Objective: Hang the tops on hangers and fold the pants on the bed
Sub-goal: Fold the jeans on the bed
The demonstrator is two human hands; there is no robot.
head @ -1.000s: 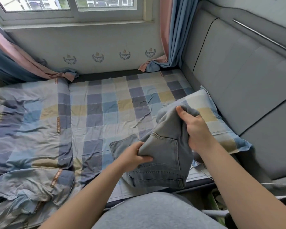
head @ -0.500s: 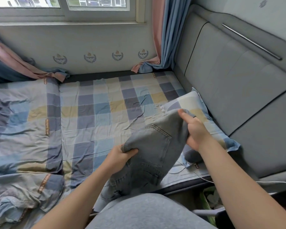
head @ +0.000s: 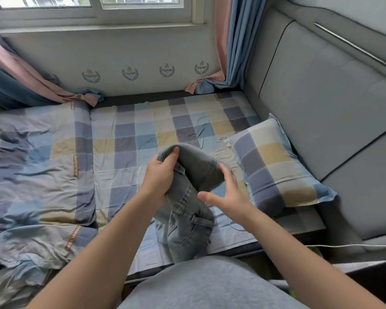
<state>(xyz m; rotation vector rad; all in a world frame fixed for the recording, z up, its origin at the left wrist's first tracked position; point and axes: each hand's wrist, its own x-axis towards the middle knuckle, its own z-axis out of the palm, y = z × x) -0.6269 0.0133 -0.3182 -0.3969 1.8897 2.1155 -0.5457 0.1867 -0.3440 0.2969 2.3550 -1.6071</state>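
Observation:
A pair of grey-blue jeans (head: 193, 210) hangs bunched above the near edge of the bed (head: 143, 134), waistband and belt loops facing me. My left hand (head: 159, 177) grips the top fold of the jeans, thumb over the denim. My right hand (head: 224, 194) is just right of the jeans, fingers spread and straight, blurred, and holds nothing. No tops or hangers are in view.
A checked pillow (head: 276, 166) lies right of the jeans against the grey padded headboard (head: 332, 103). A rumpled checked duvet (head: 36, 170) covers the bed's left half. Curtains (head: 230, 41) and a window wall stand behind. A white cable (head: 343, 246) runs along the lower right.
My right hand has let go of the jeans and opened. My left hand has risen and shifted right with the jeans, which now hang from it alone.

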